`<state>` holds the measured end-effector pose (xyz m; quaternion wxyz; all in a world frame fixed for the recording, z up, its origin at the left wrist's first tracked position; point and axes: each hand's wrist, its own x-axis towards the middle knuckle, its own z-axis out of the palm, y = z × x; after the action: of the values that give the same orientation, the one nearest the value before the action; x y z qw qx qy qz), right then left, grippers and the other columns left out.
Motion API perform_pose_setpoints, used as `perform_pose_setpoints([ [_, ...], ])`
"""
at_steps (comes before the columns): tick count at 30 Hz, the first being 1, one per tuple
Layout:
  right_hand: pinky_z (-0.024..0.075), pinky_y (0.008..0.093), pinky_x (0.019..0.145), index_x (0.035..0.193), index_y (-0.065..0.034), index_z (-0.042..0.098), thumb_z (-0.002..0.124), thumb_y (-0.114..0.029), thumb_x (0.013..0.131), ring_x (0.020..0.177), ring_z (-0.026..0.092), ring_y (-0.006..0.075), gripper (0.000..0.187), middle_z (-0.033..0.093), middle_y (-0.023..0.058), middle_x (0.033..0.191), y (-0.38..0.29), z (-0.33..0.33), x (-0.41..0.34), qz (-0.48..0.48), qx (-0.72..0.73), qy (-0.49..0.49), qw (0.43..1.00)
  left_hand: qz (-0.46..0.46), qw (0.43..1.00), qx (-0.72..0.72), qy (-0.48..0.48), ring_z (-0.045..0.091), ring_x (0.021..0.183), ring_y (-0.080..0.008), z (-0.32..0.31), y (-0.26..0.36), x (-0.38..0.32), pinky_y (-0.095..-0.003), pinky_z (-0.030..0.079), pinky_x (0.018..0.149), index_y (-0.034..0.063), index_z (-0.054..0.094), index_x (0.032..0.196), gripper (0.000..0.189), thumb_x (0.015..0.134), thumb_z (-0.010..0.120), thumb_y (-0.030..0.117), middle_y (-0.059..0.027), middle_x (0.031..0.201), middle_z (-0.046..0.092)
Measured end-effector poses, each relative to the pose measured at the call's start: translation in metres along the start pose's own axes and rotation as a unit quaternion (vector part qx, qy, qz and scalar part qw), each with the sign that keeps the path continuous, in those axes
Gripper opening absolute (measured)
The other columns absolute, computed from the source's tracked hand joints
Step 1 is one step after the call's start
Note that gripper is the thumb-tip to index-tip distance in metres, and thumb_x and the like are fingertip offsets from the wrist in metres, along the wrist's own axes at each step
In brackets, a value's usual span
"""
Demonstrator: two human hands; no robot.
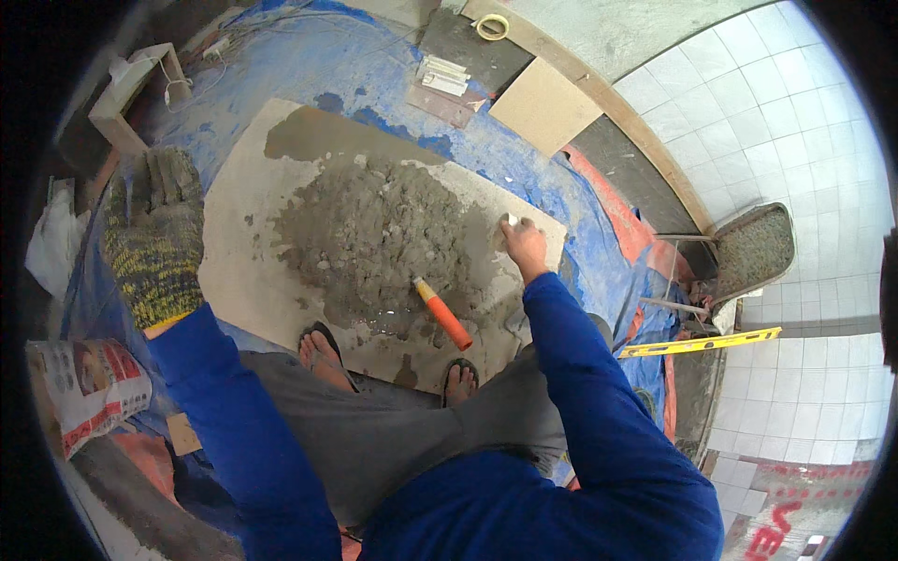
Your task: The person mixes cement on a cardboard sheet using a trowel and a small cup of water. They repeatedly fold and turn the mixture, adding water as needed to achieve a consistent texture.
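Note:
A mound of wet grey mortar [379, 231] is spread over a pale board [235, 245] on the floor before me. My bare right hand [526, 245] is low over the board's right side, its fingers closed on a small white piece [513, 219]. On my raised left hand [154, 238] is a black-and-yellow knit glove, grey with mortar at the fingers. I see nothing held in it, but its palm side is hidden. An orange tool handle [449, 319] with a yellow collar slants out of the mortar; the tool's head is not visible.
Blue sheeting [273, 63] surrounds the board. A mortar-crusted pan [754, 245] and a yellow spirit level [701, 343] are right, near the white-tiled wall [793, 77]. Beyond the board lie a beige tile [546, 105] and a tape roll [492, 27]. A printed bag [91, 386] stands left.

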<state>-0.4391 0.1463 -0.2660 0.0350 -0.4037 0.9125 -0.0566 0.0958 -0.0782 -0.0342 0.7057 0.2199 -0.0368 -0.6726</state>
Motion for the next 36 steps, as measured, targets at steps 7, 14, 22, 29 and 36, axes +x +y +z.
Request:
perform_pose_setpoints([
  [7,0.0475,0.0548,0.103,0.138,-0.0073,0.061,0.074,-0.043,0.092,0.125,0.055,0.047,0.06,0.057,0.031,0.131,-0.061,-0.083,0.015,-0.034,-0.031,0.163,0.986,0.02,1.0,0.014,0.004,0.052,0.14,-0.0387,0.008,-0.006,-0.003,-0.0616,0.04,0.118,-0.002,0.051,0.146,0.054,0.106,0.05,0.034,-0.0211,0.151,0.052],
  [14,0.0476,0.0464,0.101,0.123,0.0034,0.067,0.072,-0.022,0.096,0.109,0.065,0.0357,0.038,0.071,0.0228,0.114,0.091,-0.19,-0.048,-0.014,0.143,0.451,0.881,0.003,1.0,0.017,0.02,0.048,0.144,-0.038,0.024,-0.029,-0.006,-0.0601,0.036,0.122,-0.0024,0.052,0.144,0.05,0.107,0.048,0.032,-0.021,0.154,0.051],
  [22,0.0504,0.0522,0.101,0.128,0.0077,0.067,0.075,-0.043,0.092,0.118,0.065,0.0458,0.062,0.069,0.0296,0.126,0.287,-0.194,-0.352,0.456,-0.109,0.44,0.766,-0.076,0.992,0.091,-0.033,0.044,0.148,-0.0357,0.041,-0.059,-0.038,-0.0589,0.032,0.124,-0.003,0.05,0.144,0.049,0.108,0.05,0.03,-0.0218,0.155,0.05],
  [29,0.0476,0.052,0.105,0.13,0.0049,0.065,0.072,-0.025,0.092,0.12,0.063,0.0441,0.049,0.068,0.0263,0.127,0.215,-0.209,-0.302,0.319,-0.133,0.33,0.879,-0.243,0.89,-0.03,-0.385,0.05,0.141,-0.0349,-0.004,-0.043,-0.025,-0.0556,0.034,0.124,-0.0019,0.054,0.142,0.042,0.108,0.051,0.024,-0.0221,0.152,0.053],
  [36,0.0576,0.0456,0.081,0.11,0.0007,0.075,0.072,-0.037,0.094,0.087,0.073,0.0329,0.041,0.076,0.0197,0.095,-0.049,-0.067,-0.139,-0.019,0.261,-0.221,0.939,-0.153,0.972,0.044,-0.174,0.045,0.146,-0.0329,0.0,-0.079,-0.021,-0.0548,0.036,0.122,0.0063,0.053,0.145,0.046,0.109,0.051,0.034,-0.0158,0.155,0.05],
])
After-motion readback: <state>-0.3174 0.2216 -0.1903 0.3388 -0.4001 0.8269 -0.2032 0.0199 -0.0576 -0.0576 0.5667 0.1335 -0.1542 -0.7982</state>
